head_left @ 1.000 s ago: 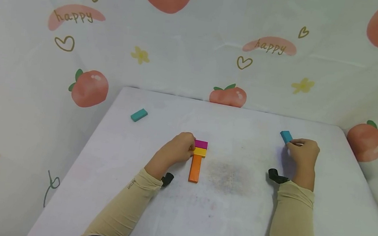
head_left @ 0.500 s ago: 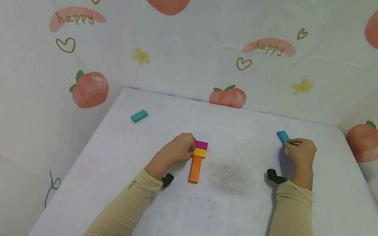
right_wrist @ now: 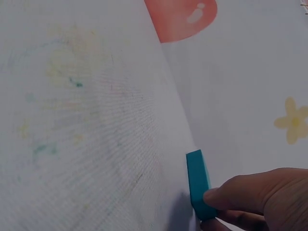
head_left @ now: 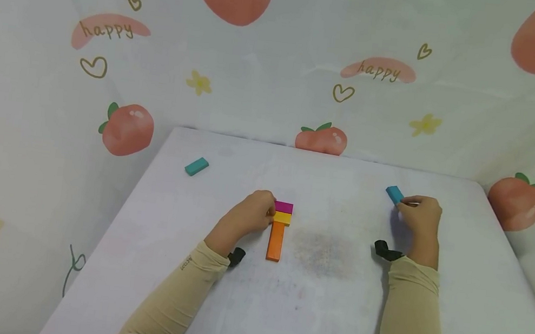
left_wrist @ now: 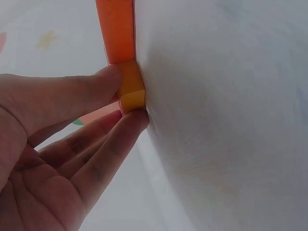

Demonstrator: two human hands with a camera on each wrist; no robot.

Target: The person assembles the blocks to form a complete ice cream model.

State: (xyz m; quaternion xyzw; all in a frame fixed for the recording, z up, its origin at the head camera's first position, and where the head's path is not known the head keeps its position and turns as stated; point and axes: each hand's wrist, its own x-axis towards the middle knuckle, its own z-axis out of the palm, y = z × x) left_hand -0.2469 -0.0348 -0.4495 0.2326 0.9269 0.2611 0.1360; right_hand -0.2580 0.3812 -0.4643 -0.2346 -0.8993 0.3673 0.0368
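Note:
In the head view my left hand (head_left: 254, 212) is at the left ends of a magenta block (head_left: 284, 207) and a yellow block (head_left: 282, 218), which lie side by side across the top of a long orange block (head_left: 275, 242). Thumb and fingers pinch the yellow block (left_wrist: 132, 86) in the left wrist view. Over at the right, my right hand (head_left: 422, 218) holds a blue block (head_left: 394, 194) by its near end, between thumb and fingers. The blue block (right_wrist: 198, 185) points away from the hand in the right wrist view, a shadow beside it.
A teal block (head_left: 196, 166) lies at the far left of the white table (head_left: 320, 314). Behind the table's back edge hangs a pale cloth (head_left: 267, 80) printed with peaches, flowers and hearts. Each wrist carries a small black device (head_left: 237, 257).
My right hand has moved a little to the left with the blue block in it. The left hand stays at the yellow and magenta blocks. The head view has tilted slightly upward.

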